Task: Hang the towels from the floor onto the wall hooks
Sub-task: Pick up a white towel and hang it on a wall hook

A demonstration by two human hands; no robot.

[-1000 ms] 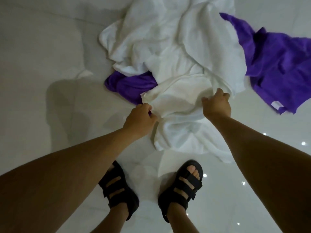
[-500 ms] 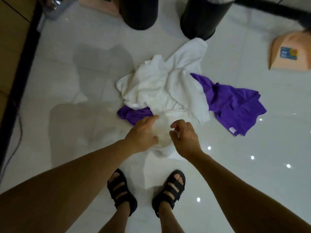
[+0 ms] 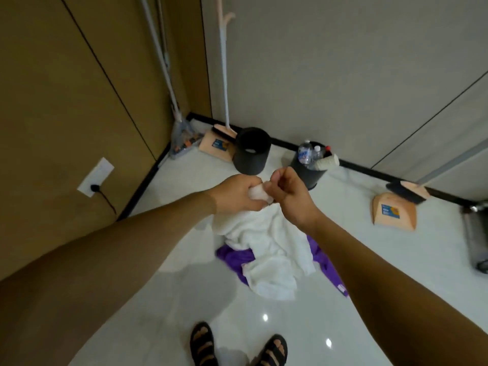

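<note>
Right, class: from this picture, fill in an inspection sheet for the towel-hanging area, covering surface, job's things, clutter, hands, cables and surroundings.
Surface: glossy white tiled floor, with lights reflected in it.
Job's things: white towel, one end raised, the rest lying on the floor over a purple towel; wall hooks not in view.
Clutter: black bin; second black bin holding bottles; peach dustpan by the corner, another dustpan on the right; long handles leaning in the corner.
Hands: left hand and right hand both grip the white towel's raised end.
Cables: black cable plugged into a wall socket.
Surroundings: tan panelled wall on the left, grey wall ahead.
</note>
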